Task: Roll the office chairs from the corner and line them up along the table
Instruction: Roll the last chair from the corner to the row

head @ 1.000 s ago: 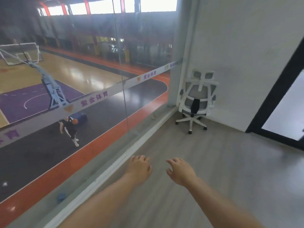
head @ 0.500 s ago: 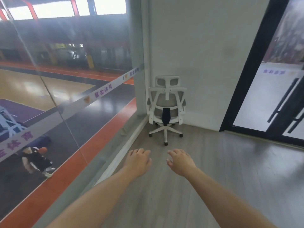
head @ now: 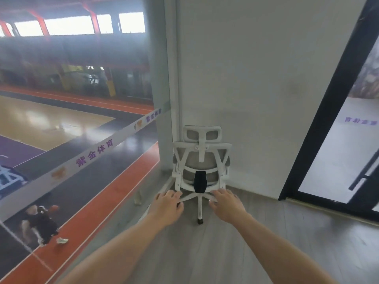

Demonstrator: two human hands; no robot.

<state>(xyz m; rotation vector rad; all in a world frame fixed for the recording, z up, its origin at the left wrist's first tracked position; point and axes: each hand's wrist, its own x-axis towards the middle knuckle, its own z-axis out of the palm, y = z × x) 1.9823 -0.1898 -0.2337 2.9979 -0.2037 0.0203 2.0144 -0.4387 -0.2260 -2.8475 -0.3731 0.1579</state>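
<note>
Both arms reach forward to the office chair (head: 202, 160), probably to take its backrest and pull it out. The left hand (head: 168, 206) and the right hand (head: 227, 206) hold nothing, and their fingers are loosely spread. The chair stands at frame centre, in the corner between the glass wall (head: 82, 119) and the white wall (head: 256, 78). Its back is turned to the person. It has a white frame, grey mesh, a headrest and a wheeled base.
</note>
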